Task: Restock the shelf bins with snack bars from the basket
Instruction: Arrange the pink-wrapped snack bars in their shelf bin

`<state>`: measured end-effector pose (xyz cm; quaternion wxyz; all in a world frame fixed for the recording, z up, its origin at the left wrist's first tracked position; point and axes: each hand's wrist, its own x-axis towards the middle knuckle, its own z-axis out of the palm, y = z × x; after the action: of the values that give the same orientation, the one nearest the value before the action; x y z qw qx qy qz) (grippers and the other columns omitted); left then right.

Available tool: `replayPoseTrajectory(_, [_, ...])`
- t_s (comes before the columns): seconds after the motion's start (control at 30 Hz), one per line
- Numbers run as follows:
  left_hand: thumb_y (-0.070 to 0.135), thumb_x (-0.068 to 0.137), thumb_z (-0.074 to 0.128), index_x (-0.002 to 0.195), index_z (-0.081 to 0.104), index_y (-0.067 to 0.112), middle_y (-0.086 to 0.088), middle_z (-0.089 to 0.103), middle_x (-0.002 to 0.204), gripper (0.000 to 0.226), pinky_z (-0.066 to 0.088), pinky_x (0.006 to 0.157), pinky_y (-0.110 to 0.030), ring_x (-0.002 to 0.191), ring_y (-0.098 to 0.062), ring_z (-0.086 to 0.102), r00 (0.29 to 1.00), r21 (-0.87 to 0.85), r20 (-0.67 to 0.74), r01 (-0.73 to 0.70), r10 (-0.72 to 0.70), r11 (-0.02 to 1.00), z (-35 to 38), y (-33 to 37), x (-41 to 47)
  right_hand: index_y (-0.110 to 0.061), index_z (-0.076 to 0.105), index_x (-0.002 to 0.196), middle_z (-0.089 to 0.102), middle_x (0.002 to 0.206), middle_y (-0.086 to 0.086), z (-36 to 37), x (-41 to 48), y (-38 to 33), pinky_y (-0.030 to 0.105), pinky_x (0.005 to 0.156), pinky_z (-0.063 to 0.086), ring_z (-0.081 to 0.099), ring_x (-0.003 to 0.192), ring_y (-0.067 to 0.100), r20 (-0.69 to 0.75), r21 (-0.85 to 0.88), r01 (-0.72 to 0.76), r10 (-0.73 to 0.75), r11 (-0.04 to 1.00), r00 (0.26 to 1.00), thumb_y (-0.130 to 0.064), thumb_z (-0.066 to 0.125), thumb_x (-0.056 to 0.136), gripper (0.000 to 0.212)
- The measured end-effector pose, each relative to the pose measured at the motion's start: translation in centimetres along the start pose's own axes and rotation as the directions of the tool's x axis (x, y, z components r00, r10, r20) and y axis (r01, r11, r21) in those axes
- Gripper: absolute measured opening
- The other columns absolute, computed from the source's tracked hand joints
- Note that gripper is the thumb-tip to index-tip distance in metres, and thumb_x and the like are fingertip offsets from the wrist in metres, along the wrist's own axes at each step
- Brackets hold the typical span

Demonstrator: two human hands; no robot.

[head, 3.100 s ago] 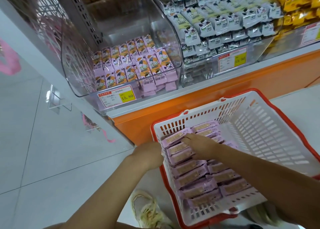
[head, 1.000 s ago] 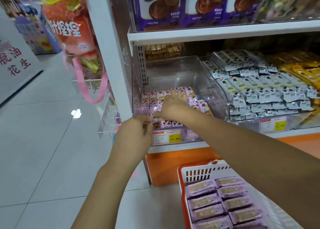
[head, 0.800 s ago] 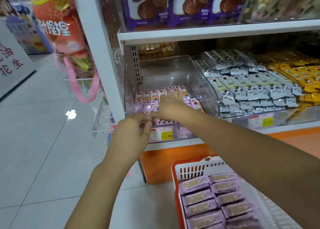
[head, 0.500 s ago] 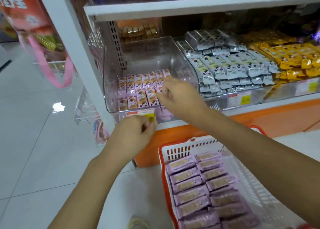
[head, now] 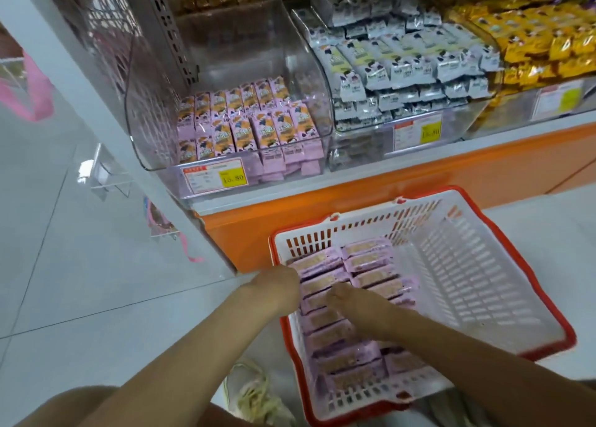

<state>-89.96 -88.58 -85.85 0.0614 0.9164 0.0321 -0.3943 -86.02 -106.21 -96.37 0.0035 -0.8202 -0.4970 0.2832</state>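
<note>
A white basket with a red rim [head: 467, 265] stands on the floor below the shelf. Its left half holds several purple snack bars [head: 366, 259] in rows. My left hand [head: 277, 289] is at the basket's left rim, its fingers curled down onto the bars and hidden. My right hand [head: 351, 300] lies on the bars just right of it, fingertips down among the packs. No bar is lifted clear. On the shelf above, a clear bin [head: 225, 55] holds matching purple bars [head: 248, 126] low at its front, with its upper part bare.
Right of the clear bin stand a bin of grey-white packs [head: 403, 65] and one of yellow packs [head: 541, 46]. An orange shelf base [head: 354, 200] runs behind the basket. A white upright [head: 64, 55] with wire hooks [head: 106, 181] stands left. A shoe [head: 258, 397] shows below.
Both hands have come down from the clear bin's front to the bars in the basket. The view has tilted downward with them.
</note>
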Motion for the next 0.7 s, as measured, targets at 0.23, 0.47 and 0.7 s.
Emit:
replayPoseTrajectory(0.23, [0.001, 0.093, 0.040, 0.109, 0.060, -0.005, -0.021, 0.062, 0.113, 0.026, 0.049, 0.072, -0.033, 0.082, -0.023, 0.050, 0.999, -0.072, -0.033, -0.007, 0.005, 0.997, -0.5, -0.3, 1.5, -0.002, 0.034, 0.143, 0.036, 0.144, 0.021, 3.1, 1.9, -2.2, 0.043, 0.108, 0.029, 0.034, 0.131, 0.035, -0.006, -0.134, 0.090, -0.092, 0.987, 0.996, -0.010, 0.052, 0.091, 0.056])
replayPoseTrajectory(0.47, [0.007, 0.092, 0.046, 0.113, 0.060, 0.010, -0.012, 0.063, 0.113, 0.025, 0.050, 0.085, -0.032, 0.099, -0.024, 0.061, 0.995, -0.093, 0.005, -0.097, 0.097, 0.991, 0.1, -3.7, 3.2, -0.001, 0.036, 0.138, 0.041, 0.135, 0.015, 3.1, 3.3, -2.2, 0.042, 0.098, 0.045, 0.043, 0.120, 0.029, 0.070, -0.149, -0.062, 0.073, 0.987, 0.995, -0.041, 0.066, 0.085, 0.073])
replayPoseTrajectory(0.7, [0.054, 0.083, 0.063, 0.123, 0.061, 0.018, 0.006, 0.060, 0.126, 0.054, 0.046, 0.100, -0.034, 0.114, -0.015, 0.056, 0.968, -0.240, 0.030, -0.234, 0.248, 0.942, -3.2, -5.4, -0.3, -0.024, 0.050, 0.121, 0.061, 0.111, -0.005, -6.8, -2.8, 0.4, 0.029, 0.088, 0.054, 0.062, 0.101, 0.012, -0.005, 0.827, -0.086, 0.159, 0.555, 0.987, -0.021, 0.078, 0.076, 0.053])
